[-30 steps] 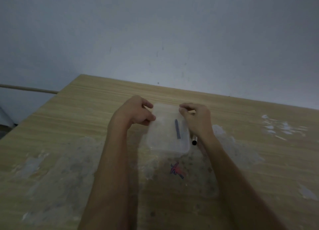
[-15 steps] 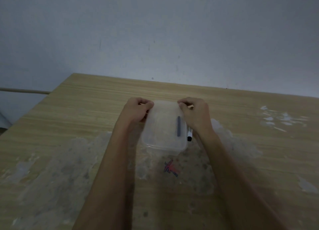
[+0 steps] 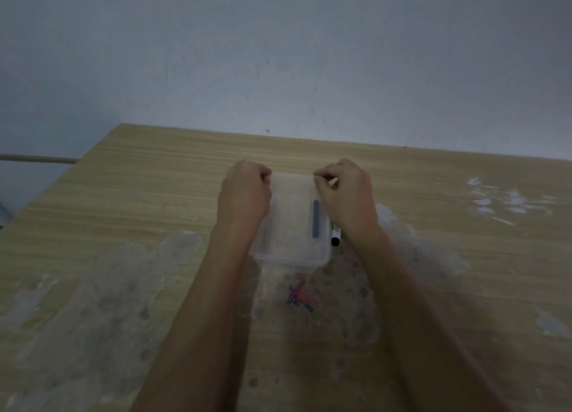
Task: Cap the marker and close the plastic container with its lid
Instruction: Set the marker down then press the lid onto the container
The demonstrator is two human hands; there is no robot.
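Observation:
A clear plastic container point(image 3: 291, 260) stands on the wooden table point(image 3: 123, 195) with its translucent lid point(image 3: 291, 201) lying on top. Through the lid a dark grey stick point(image 3: 315, 218) shows near the right side. My left hand point(image 3: 244, 195) is curled over the lid's far left corner. The far right corner is pinched by my right hand point(image 3: 346, 195). A white marker with a black end point(image 3: 335, 237) lies on the table just right of the container, mostly hidden under my right wrist.
A red and blue scribble point(image 3: 301, 298) marks the table just in front of the container. Worn whitish patches point(image 3: 93, 288) cover the near tabletop, with white flecks point(image 3: 507, 201) at the far right. A grey wall stands behind the table's far edge.
The container has turned a little and now sits squarer to me. Both hands stay at its far corners, and the left fingers have curled further over the lid.

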